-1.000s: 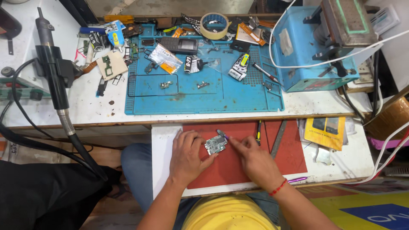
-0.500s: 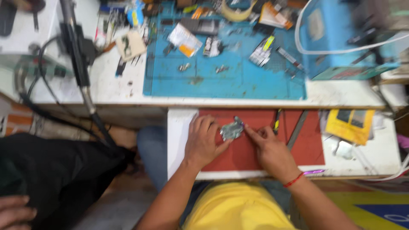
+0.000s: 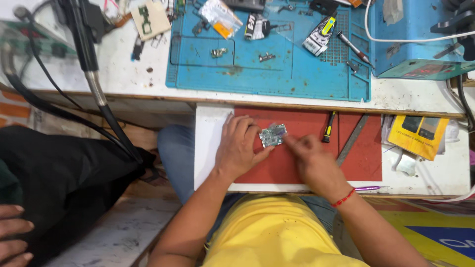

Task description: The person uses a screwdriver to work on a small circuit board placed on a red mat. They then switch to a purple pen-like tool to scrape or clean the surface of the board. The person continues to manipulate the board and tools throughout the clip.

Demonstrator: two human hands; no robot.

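Both hands pinch a small circuit board [image 3: 273, 135] on the red mat [image 3: 297, 168]: left hand [image 3: 239, 148] steadying, right hand [image 3: 309, 157] at its edge. Light, stiff and probably fragile, it is best gripped by its edges.

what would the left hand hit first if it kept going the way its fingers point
The left hand points up and to the right across the red mat; its fingertips already sit beside the small circuit board, so that board comes first, probably touching already.
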